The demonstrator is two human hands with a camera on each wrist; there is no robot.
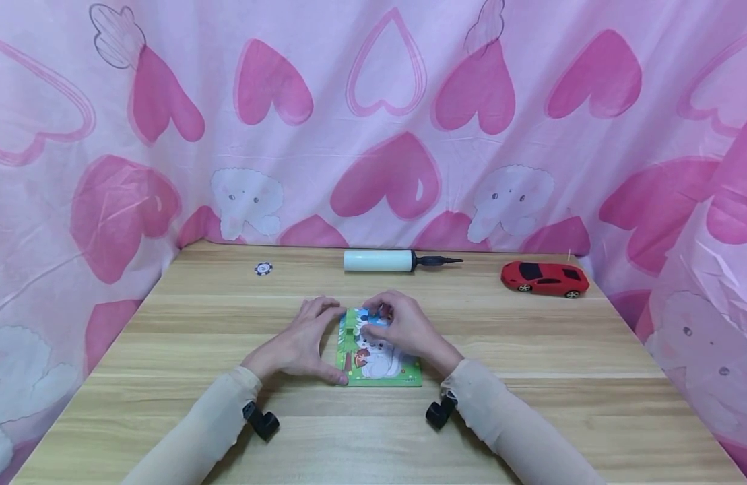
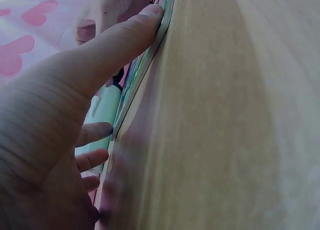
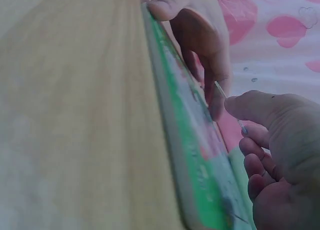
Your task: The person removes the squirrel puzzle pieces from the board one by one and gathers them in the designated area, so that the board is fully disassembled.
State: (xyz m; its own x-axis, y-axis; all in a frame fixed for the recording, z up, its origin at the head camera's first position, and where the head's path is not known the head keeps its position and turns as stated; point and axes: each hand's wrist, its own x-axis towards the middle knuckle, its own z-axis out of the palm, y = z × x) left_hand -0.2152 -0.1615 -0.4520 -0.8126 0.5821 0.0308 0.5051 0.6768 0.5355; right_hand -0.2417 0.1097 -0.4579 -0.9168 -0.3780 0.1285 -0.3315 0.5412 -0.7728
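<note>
A flat cartoon picture puzzle (image 1: 382, 374) with a green border and a white animal lies in the middle of the wooden table. My left hand (image 1: 302, 343) holds its left side, the thumb at the near corner and the forefinger at the far one. In the left wrist view, that thumb (image 2: 135, 30) rests along the puzzle's edge. Above the puzzle's upper right part, my right hand (image 1: 406, 329) pinches a thin flat piece (image 3: 220, 89) between thumb and forefinger. The piece is tilted and seen nearly edge-on, so its picture cannot be made out.
Behind the puzzle lies a white hand pump (image 1: 378, 261) with a black nozzle. A red toy car (image 1: 545, 280) stands at the back right, a poker chip (image 1: 263, 269) lies at the back left. A pink heart-patterned curtain (image 1: 385, 175) encloses the table's back and sides.
</note>
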